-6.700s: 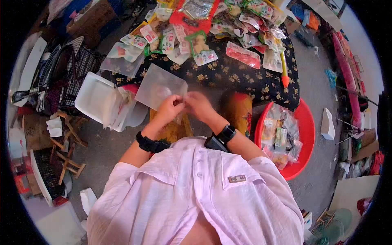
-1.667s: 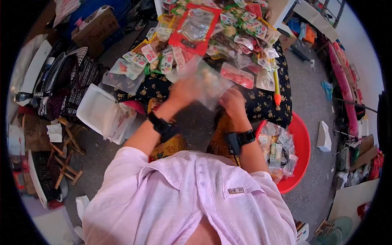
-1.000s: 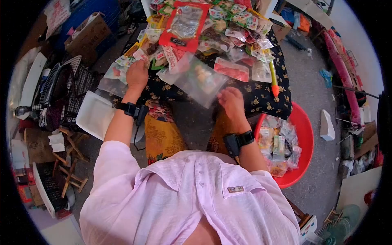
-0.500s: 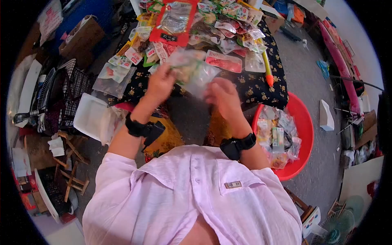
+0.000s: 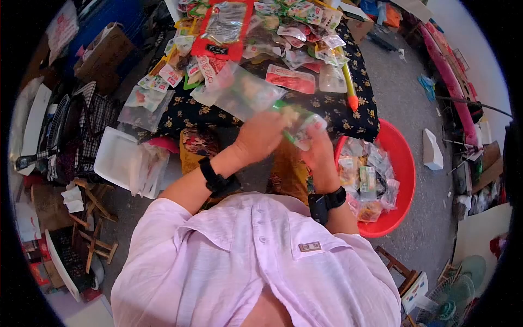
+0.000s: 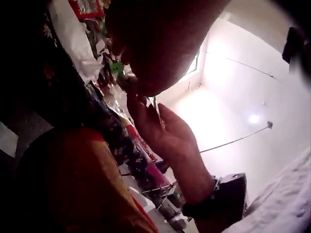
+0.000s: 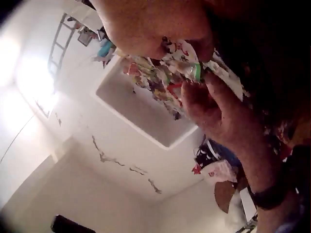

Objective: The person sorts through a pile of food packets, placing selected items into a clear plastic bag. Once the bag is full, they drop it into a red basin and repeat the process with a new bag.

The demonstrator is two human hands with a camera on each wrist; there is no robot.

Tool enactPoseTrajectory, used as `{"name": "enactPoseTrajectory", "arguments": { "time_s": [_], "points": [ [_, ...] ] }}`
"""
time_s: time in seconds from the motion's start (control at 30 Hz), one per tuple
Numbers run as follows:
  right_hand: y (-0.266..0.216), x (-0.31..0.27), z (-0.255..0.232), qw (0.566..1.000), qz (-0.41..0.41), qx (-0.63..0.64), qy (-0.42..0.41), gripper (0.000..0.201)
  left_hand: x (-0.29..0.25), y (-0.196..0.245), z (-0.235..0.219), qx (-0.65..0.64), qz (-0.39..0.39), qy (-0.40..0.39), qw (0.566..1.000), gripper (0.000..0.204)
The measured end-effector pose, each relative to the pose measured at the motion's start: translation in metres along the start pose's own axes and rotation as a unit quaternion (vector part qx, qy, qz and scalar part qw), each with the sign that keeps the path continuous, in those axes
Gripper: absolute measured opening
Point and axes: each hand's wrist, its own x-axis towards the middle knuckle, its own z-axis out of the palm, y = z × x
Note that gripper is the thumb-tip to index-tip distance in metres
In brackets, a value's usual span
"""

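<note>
Between my two hands is a green-edged clear snack packet [image 5: 297,121], held over the near edge of the cloth-covered table. The left hand [image 5: 261,136] pinches the packet's left end. At its right end, the right hand [image 5: 320,155] grips it with the thumb on top. In the right wrist view the packet [image 7: 187,68] shows between the fingers of both hands. Just beyond the hands, a larger clear plastic bag [image 5: 239,95] with pale, greenish contents lies on the black floral cloth [image 5: 332,103].
Many snack packets [image 5: 291,34] heap at the table's back, with a large red-framed pouch [image 5: 224,27] among them. A yellow stick with an orange tip [image 5: 351,90] lies at right. A red basin [image 5: 400,180] of packed bags stands right; a white tub [image 5: 109,163] with clear bags stands left.
The left hand reached to the packets at the table's left, then came back right over the clear bag. The green-edged packet is now between both hands; earlier, they held a clear bag.
</note>
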Motion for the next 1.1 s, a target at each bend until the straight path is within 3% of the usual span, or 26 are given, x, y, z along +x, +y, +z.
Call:
{"name": "enactPoseTrajectory", "arguments": {
  "time_s": [0.13, 0.27, 0.33, 0.37, 0.4, 0.47, 0.57, 0.67, 0.8, 0.83, 0.87, 0.9, 0.97, 1.0, 1.1],
  "points": [
    [-0.020, -0.001, -0.006, 0.999, -0.031, 0.038, 0.015, 0.025, -0.001, -0.013, 0.006, 0.035, -0.151, -0.009, 0.988, 0.038],
    [-0.009, 0.015, -0.028, 0.998, -0.020, 0.057, 0.015, 0.025, 0.001, -0.024, 0.018, 0.073, -0.242, -0.063, 0.965, 0.026],
    [-0.004, 0.014, -0.025, 0.978, -0.103, -0.182, -0.020, 0.024, 0.003, -0.027, 0.018, 0.019, -0.297, -0.088, 0.951, 0.020],
    [-0.001, 0.017, -0.023, 0.975, -0.101, -0.194, -0.025, 0.024, 0.005, -0.029, 0.018, -0.007, -0.323, -0.100, 0.941, 0.018],
    [0.002, 0.019, -0.020, 0.973, -0.099, -0.206, -0.029, 0.024, 0.005, -0.030, 0.018, -0.020, -0.312, -0.079, 0.947, 0.017],
    [0.008, 0.024, -0.015, 1.000, -0.008, -0.016, -0.011, 0.024, 0.004, -0.031, 0.019, -0.044, -0.290, -0.036, 0.955, 0.016],
    [0.009, 0.024, 0.006, 1.000, -0.015, -0.018, -0.013, 0.023, -0.001, -0.034, 0.031, -0.030, -0.263, 0.020, 0.964, 0.015],
    [0.016, 0.042, 0.002, 0.999, -0.006, -0.040, -0.015, 0.023, 0.004, -0.028, 0.028, -0.024, -0.292, -0.004, 0.956, 0.015],
    [0.027, 0.060, 0.014, 0.999, 0.005, -0.021, -0.036, 0.019, 0.005, -0.020, 0.027, 0.027, -0.252, -0.008, 0.967, 0.014],
    [0.025, 0.057, 0.019, 0.974, -0.033, -0.215, -0.060, 0.017, 0.005, -0.019, 0.027, 0.027, -0.254, -0.016, 0.967, 0.014],
    [0.020, 0.055, 0.025, 0.910, -0.070, -0.400, -0.083, 0.016, 0.005, -0.018, 0.027, 0.027, -0.256, -0.024, 0.966, 0.014],
    [0.018, 0.053, 0.031, 0.809, -0.105, -0.569, -0.102, 0.014, 0.004, -0.017, 0.026, 0.028, -0.255, -0.026, 0.966, 0.013],
    [0.033, 0.069, 0.017, 0.866, -0.108, -0.465, -0.149, 0.012, 0.000, -0.013, 0.025, 0.032, -0.252, -0.028, 0.967, 0.013],
    [0.031, 0.065, 0.022, 0.896, -0.078, -0.416, -0.135, 0.011, -0.002, -0.010, 0.023, 0.020, -0.257, -0.027, 0.966, 0.013],
    [-0.005, 0.025, 0.069, 0.963, 0.063, -0.263, -0.009, 0.012, -0.002, -0.009, 0.016, -0.002, -0.262, -0.019, 0.965, 0.013]
  ]
}}
